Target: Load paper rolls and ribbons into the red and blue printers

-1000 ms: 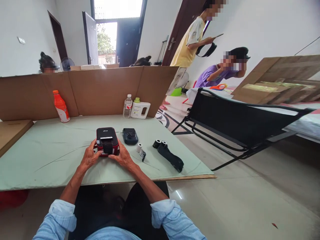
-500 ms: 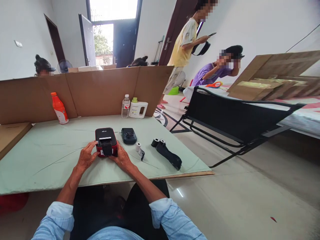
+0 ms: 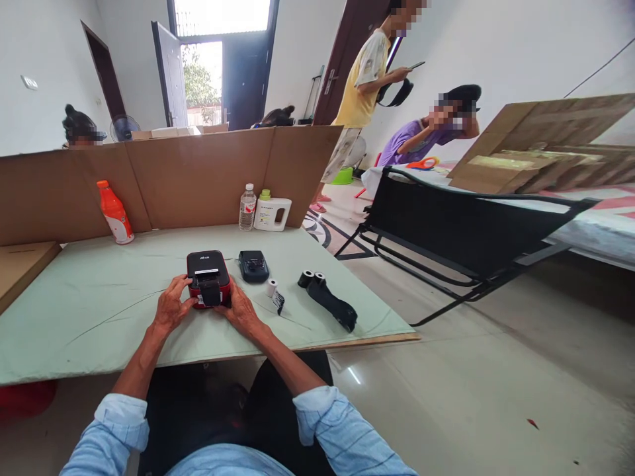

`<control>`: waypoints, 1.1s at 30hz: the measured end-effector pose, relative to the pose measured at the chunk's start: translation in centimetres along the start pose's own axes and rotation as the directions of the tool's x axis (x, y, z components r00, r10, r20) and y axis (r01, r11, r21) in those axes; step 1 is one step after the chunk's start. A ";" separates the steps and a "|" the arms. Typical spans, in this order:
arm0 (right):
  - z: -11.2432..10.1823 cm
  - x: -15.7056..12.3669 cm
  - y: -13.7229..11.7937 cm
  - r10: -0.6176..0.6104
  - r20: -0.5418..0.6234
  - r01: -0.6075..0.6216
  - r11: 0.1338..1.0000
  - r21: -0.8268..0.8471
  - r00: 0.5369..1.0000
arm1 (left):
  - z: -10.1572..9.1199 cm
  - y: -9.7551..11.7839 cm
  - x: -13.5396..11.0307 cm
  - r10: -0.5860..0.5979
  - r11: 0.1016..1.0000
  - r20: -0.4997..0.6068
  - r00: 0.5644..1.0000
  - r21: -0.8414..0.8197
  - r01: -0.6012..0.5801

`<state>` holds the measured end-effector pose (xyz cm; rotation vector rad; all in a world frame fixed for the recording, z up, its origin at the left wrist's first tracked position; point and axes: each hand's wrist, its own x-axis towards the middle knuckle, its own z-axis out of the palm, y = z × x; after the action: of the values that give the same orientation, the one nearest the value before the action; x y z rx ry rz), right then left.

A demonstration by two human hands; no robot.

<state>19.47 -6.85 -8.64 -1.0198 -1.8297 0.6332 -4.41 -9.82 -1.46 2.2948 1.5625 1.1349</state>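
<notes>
A black and red label printer (image 3: pixel 209 279), with a black strip hanging over its front, sits on the green-covered table (image 3: pixel 149 337). My left hand (image 3: pixel 172 303) grips its left side, and my right hand (image 3: pixel 242 308) is closed against its right side. Just right of it lies a smaller dark portable printer (image 3: pixel 254 266). Nearby are a small white paper roll (image 3: pixel 271 287) with a printed strip trailing from it, and two black ribbon rolls (image 3: pixel 313 278) with a loose length of black ribbon (image 3: pixel 333 305).
A cardboard panel (image 3: pixel 198 182) stands along the table's back. Before it are an orange bottle (image 3: pixel 116 215), a clear water bottle (image 3: pixel 247 208) and a white jug (image 3: pixel 272 213). A flat carton (image 3: pixel 24 268) lies at left, a black folding chair (image 3: pixel 436 228) at right. Several people are beyond.
The view has shifted slightly, so everything sits a little higher and further left. Both hands keep their hold on the label printer, which has not visibly moved on the table.
</notes>
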 end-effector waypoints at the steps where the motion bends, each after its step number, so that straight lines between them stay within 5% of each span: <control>1: 0.0 0.0 -0.1 -0.003 0.001 0.003 1.000 0.001 1.000 | -0.1 0.1 0.1 -0.007 1.000 0.004 1.000 0.011 0.007; 13: 0.5 0.3 0.1 -0.007 0.008 0.007 1.000 -0.007 1.000 | -1.1 1.1 1.3 -0.034 0.997 0.031 0.999 0.073 0.031; 22: 0.9 0.5 0.3 -0.007 -0.012 0.007 1.000 0.004 1.000 | -1.0 0.9 0.9 -0.027 0.995 0.003 1.000 -0.095 0.027; 33: 1.2 0.5 1.4 -0.017 -0.082 0.015 1.000 -0.020 0.996 | -0.7 1.3 3.3 0.103 0.995 0.049 0.994 -0.001 -0.103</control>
<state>18.78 -5.72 -10.03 -1.0288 -1.7732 0.5565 -3.31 -7.78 1.31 2.4102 1.4439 1.0921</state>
